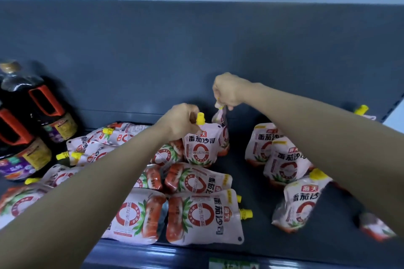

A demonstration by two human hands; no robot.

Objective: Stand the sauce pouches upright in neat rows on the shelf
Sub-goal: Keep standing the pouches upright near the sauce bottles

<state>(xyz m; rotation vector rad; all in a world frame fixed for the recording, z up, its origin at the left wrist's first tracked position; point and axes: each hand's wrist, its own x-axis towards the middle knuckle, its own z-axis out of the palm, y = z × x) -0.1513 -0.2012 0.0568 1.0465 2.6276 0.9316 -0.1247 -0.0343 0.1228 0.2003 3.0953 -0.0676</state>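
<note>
Pink tomato-sauce pouches with yellow caps cover the dark shelf (247, 183). My left hand (181, 120) grips the top corner of an upright pouch (200, 148) beside its yellow spout. My right hand (229, 90) pinches the spout of another pouch (223, 129), which hangs edge-on just behind the first. Three pouches stand upright in a row on the right (282, 164). Several pouches lie flat in a pile (196, 216) at the front and left.
Two dark soy-sauce jugs (32, 120) with orange handles stand at the far left. A pouch's yellow cap (361, 109) shows at the back right, another pouch (376, 227) lies under my right forearm. The shelf's front lip (153, 253) runs below.
</note>
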